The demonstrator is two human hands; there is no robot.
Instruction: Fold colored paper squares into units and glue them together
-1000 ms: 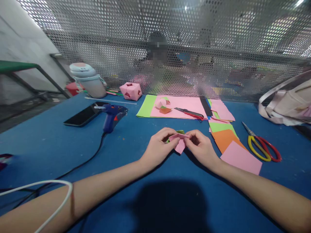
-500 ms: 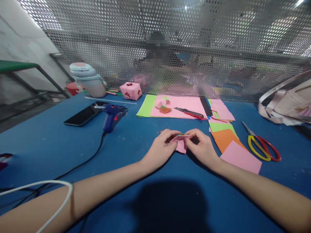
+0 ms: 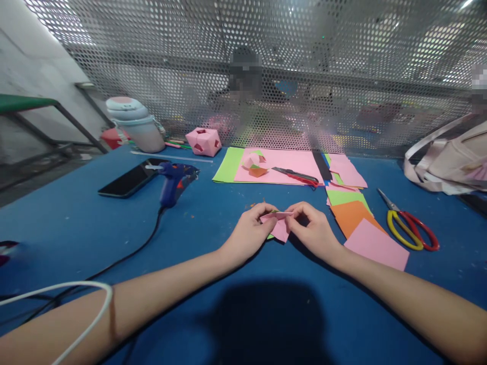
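Note:
A small folded pink paper piece [image 3: 280, 226] with a sliver of green under it sits just above the blue table [image 3: 190, 253] at its middle. My left hand [image 3: 249, 234] pinches its left side with curled fingers. My right hand [image 3: 314, 230] pinches its right side, thumb and forefinger closed on the fold. Both forearms rest on the table. To the right of my right hand lie loose squares of paper, a pink one [image 3: 376, 245] nearest, then orange [image 3: 352, 215] and green [image 3: 347, 196].
A blue glue gun [image 3: 171, 180] with a black cord and a dark phone [image 3: 127, 180] lie at the left. Large pink and green sheets [image 3: 274, 165], a red-handled knife [image 3: 299, 176], a pink paper ball [image 3: 203, 141] and scissors [image 3: 409, 225] lie farther back. A person sits behind the perforated screen.
Both hands have kept their pinch on the pink piece and lowered it slightly toward the table. The green part is less visible now.

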